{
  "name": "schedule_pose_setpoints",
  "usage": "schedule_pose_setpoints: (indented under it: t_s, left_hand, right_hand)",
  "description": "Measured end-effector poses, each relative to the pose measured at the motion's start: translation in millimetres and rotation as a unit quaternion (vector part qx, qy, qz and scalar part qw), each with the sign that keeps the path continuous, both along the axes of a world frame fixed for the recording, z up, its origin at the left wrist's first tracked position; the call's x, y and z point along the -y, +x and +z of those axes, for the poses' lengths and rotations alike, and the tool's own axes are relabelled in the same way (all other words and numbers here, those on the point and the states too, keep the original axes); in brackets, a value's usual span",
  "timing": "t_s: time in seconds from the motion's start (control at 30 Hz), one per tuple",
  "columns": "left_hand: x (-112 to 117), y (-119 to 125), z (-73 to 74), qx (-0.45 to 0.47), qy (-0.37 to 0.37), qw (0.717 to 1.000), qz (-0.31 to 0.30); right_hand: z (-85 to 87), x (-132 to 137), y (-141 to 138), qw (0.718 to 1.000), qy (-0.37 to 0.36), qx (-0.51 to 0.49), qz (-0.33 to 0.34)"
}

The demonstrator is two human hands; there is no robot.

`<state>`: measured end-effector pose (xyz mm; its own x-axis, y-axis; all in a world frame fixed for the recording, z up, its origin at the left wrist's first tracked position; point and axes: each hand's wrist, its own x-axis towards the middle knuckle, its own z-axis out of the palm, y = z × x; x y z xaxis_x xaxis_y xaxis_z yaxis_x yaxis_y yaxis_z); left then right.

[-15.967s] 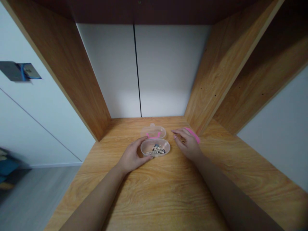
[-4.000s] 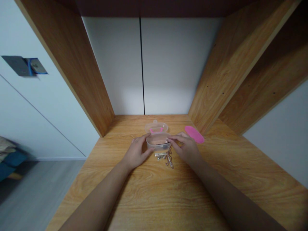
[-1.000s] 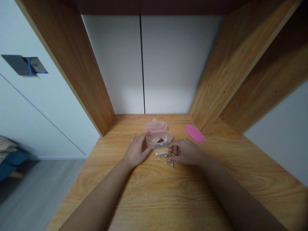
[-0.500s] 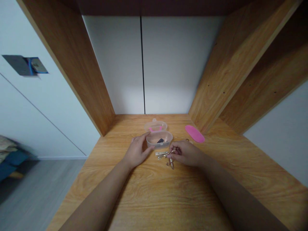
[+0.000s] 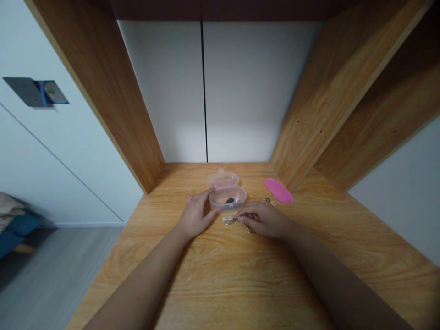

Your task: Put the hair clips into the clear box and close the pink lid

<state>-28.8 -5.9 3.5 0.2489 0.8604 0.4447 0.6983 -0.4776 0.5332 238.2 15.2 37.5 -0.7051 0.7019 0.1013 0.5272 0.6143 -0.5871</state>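
Observation:
My left hand [image 5: 196, 214] rests with open fingers against the left end of a clear plastic box base [image 5: 227, 199], which holds a small dark item [image 5: 229, 200]. The box's clear lid [image 5: 222, 179], with a pink seal, lies open behind it. My right hand [image 5: 263, 219] sits low on the wooden desk [image 5: 206, 275], its fingers closed on a bunch of metal keys [image 5: 229, 221]. The key blades stick out to the left of the fingers, and the rest of the bunch is hidden under the hand. A small metal ring [image 5: 270, 200] lies beyond that hand.
A pink oval pad [image 5: 278, 190] lies at the far right of the desk. Wooden side panels [image 5: 113, 110] and a white back panel [image 5: 161, 91] enclose the desk. Grey floor [image 5: 58, 261] shows at lower left.
My right hand has slid left and down over the keys, hiding their dangling pieces. My left hand, the box and the pink pad stay where they were.

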Motion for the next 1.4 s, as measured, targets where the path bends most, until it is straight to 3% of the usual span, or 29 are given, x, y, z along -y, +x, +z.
schedule_pose_setpoints:
  t_s: [0.2, 0.47, 0.87, 1.13, 1.4]
  left_hand:
    - [0.1, 0.4, -0.4, 0.002, 0.003, 1.0, 0.0]
    - [-0.7, 0.0, -1.9, 0.007, 0.009, 1.0, -0.004]
    - [-0.2, -0.2, -2.1, 0.002, 0.008, 1.0, -0.002]
    - [0.4, 0.1, -1.1, 0.0, 0.005, 1.0, 0.0]
    - [0.2, -0.3, -1.9, -0.002, 0.004, 1.0, -0.002]
  right_hand:
    - [-2.7, -0.8, 1.0, 0.999, 0.042, -0.006, -0.007]
    - [1.9, 3.4, -4.3, 0.998, -0.058, -0.013, -0.011]
    - [-13.0, -3.5, -2.6, 0.993, -0.095, -0.063, 0.008]
    - [-5.7, -1.8, -3.6, 0.996, 0.001, -0.083, -0.012]
    - [-9.3, -4.8, -0.1, 0.993, 0.022, -0.097, -0.059]
